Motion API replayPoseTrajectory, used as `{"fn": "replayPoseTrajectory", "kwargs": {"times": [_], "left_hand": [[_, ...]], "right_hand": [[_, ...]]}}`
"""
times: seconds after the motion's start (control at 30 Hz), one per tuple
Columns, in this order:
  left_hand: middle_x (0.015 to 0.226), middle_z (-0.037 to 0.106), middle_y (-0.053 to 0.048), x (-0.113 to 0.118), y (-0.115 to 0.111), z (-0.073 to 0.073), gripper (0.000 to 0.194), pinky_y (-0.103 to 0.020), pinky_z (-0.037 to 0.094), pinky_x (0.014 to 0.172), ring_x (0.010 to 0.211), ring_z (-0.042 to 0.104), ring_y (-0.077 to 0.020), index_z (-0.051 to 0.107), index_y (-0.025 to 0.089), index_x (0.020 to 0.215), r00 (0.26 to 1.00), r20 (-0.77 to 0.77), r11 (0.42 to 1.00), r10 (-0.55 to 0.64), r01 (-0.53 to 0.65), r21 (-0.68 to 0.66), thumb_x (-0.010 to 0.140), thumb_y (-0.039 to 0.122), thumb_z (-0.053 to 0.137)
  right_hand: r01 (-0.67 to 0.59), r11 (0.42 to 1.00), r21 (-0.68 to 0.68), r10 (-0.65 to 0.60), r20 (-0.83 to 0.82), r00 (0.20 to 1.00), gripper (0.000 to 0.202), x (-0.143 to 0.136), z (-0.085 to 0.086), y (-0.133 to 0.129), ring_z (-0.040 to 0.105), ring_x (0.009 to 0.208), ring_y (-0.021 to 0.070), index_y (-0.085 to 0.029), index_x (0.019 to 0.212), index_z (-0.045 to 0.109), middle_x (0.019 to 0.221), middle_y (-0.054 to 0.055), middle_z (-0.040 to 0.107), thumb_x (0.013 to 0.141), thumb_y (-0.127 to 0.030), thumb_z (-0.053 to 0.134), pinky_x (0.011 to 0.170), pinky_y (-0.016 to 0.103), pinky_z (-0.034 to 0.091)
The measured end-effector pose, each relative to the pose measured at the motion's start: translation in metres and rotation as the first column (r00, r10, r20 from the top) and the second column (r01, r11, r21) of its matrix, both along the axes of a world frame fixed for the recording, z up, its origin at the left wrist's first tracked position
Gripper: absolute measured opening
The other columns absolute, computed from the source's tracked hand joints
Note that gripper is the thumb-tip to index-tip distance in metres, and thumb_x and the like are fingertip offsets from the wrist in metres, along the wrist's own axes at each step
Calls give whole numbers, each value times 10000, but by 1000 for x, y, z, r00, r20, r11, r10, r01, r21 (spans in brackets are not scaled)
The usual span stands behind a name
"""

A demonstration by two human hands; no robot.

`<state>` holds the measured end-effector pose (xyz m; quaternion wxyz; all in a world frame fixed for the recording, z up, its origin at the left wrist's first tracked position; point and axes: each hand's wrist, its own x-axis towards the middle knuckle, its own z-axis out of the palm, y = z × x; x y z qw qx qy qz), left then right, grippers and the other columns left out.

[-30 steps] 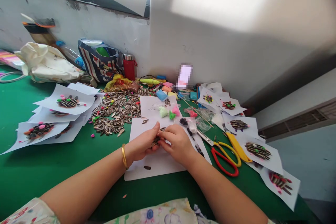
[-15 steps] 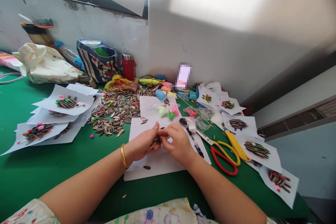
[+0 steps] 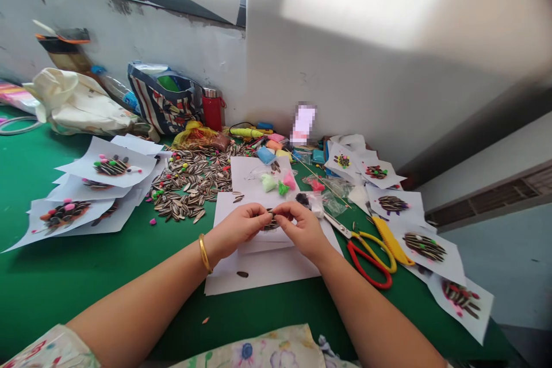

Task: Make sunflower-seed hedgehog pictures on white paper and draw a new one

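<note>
2 hands (image 3: 237,229) (image 3: 305,233) touch seeds (image 3: 271,223) above a green table (image 3: 142,253) beside a wall (image 3: 345,86).

The left hand (image 3: 235,231) and right hand (image 3: 307,232) partly cover the dark seeds (image 3: 271,223) between them, so whatever the fingertips pinch is too small to tell. On the left, overlapping sheets (image 3: 88,155) partly hide a seed picture (image 3: 106,214), while a bright upright object (image 3: 304,123) on the far side is pixelated. The left edge cuts off a pink striped packet (image 3: 17,96), the near edge a floral cloth (image 3: 263,352).
</note>
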<state>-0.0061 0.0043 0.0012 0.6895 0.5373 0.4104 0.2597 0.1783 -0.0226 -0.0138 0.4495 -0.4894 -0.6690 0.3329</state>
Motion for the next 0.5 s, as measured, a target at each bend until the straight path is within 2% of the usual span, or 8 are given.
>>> {"fn": "replayPoseTrajectory", "kwargs": {"times": [0.07, 0.17, 0.3, 0.4, 0.5], "left_hand": [[575, 393, 77, -1, 1, 0, 435, -225, 150, 440, 480, 254, -61, 533, 167, 771, 999, -34, 999, -15, 16, 28, 755, 574, 685], [595, 419, 64, -1, 1, -1, 410, -221, 174, 452, 506, 284, -67, 573, 154, 784, 996, -83, 996, -23, 30, 88, 767, 550, 676], [577, 410, 67, 0, 3, -3, 390, -220, 168, 444, 487, 280, -66, 603, 149, 838, 998, -54, 997, 40, -37, 62, 779, 529, 666], [569, 403, 70, -1, 6, -2, 374, -215, 144, 432, 466, 267, -58, 607, 147, 866, 992, 4, 992, 125, -125, 10, 779, 505, 668], [589, 422, 61, -2, 9, -2, 360, -211, 125, 426, 455, 265, -48, 620, 138, 877, 986, 43, 987, 160, -160, -18, 782, 483, 662]], "right_hand": [[-24, 999, -36, 25, 32, 999, 68, 3, -1, 1, 584, 782, 156, -207, 871, 681, 840, 16, 678, 835, -240, 634, 674, 274, 444], [-61, 996, -65, 65, 68, 996, 64, 6, -2, 2, 586, 777, 152, -215, 875, 686, 838, 7, 681, 830, -228, 643, 675, 270, 440], [-11, 999, -38, 18, 182, 983, 81, 16, 0, 4, 596, 799, 157, -219, 879, 695, 850, 9, 677, 826, -204, 635, 706, 275, 443], [19, 998, -60, 5, 379, 925, 97, 24, 3, 6, 598, 822, 165, -224, 834, 714, 848, 13, 674, 824, -182, 627, 722, 278, 430], [28, 993, -118, 37, 513, 858, 142, 25, 5, 7, 601, 800, 162, -232, 828, 725, 841, 11, 684, 830, -161, 602, 696, 267, 415]]}}
